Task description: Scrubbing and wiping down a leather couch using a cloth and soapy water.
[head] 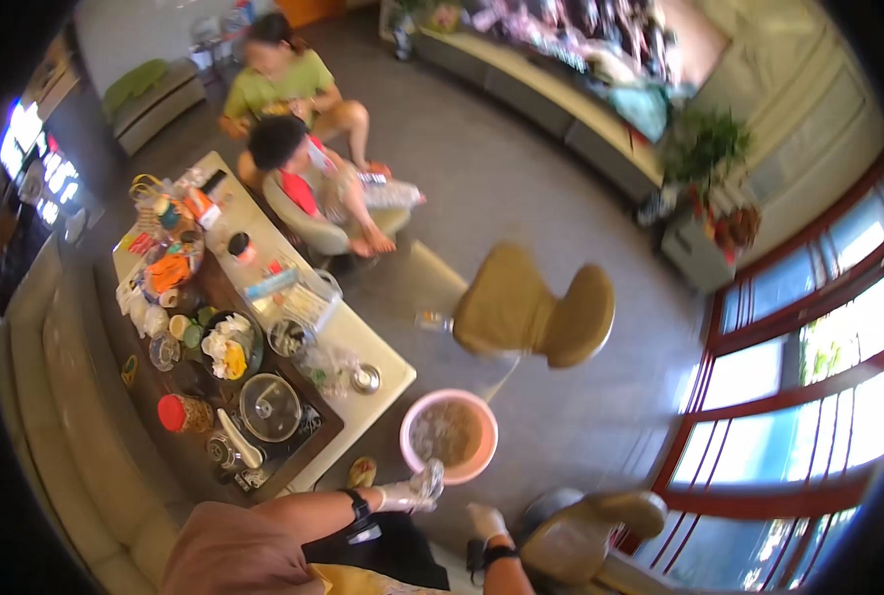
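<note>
My left hand (403, 497), in a thin whitish glove, grips a crumpled greyish-white wad (430, 480). Blur hides whether the wad is cloth or plastic. It is at the near rim of a pink plastic basin (489, 455), which stands on the floor and holds cloudy, greyish-brown water (445, 431). To the right and nearer to me is my right hand (488, 519), also gloved, apart from the basin. Its fingers are too blurred to read, and no object shows in it. Both wrists wear black straps.
Left of the basin, a long table (367, 401) carries a glass-lidded pan (271, 407), a red-capped jar (185, 413) and bags. Brown swivel chairs (505, 305) stand beyond and at right. Two people (285, 82) sit past the table; a sofa (62, 416) lines the left.
</note>
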The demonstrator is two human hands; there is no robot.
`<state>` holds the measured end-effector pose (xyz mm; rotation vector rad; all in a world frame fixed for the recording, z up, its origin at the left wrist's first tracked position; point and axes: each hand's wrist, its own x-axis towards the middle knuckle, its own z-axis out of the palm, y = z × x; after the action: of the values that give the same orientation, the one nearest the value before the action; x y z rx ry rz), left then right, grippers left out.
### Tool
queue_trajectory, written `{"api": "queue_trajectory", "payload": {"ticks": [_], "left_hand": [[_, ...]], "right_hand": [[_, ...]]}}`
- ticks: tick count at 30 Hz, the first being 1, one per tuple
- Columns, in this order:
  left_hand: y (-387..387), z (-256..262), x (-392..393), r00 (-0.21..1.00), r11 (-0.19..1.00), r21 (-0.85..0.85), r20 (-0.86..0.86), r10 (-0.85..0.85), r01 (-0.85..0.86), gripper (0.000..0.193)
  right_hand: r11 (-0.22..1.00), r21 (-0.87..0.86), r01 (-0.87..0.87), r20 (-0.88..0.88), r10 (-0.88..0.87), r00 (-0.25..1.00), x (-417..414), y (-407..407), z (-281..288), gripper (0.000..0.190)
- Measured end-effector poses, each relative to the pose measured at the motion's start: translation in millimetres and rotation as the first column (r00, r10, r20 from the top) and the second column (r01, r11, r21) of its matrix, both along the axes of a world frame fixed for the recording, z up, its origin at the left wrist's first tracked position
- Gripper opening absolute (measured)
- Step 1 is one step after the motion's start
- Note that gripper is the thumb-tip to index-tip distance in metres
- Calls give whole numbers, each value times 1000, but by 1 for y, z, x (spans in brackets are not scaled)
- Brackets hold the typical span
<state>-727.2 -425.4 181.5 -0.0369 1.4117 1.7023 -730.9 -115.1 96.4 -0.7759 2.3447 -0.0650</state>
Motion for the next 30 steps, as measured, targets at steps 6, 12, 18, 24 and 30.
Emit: {"api": "queue_trajectory", "payload": {"ticks": [6, 12, 18, 24, 30], "left_hand": [[-49, 30, 44, 985, 999, 8, 167, -38, 37, 27], [-96, 127, 96, 975, 954, -199, -49, 216, -222, 43], [-85, 182, 149, 850, 801, -288, -224, 476, -525, 51], [-55, 227, 209, 611, 590, -221, -491, 621, -777, 72], [-44, 238, 282, 468, 450, -149, -424, 775, -880, 36]], "right_hand": [[977, -131, -168, 157, 188, 970, -12, -19, 14, 35], [961, -275, 3, 408, 114, 906, -48, -132, 137, 49], [786, -555, -270, 429, 550, 717, -55, -216, 201, 46], [781, -575, -242, 523, 579, 625, 8, -274, 297, 41], [600, -644, -475, 356, 785, 508, 52, -315, 307, 34]]}}
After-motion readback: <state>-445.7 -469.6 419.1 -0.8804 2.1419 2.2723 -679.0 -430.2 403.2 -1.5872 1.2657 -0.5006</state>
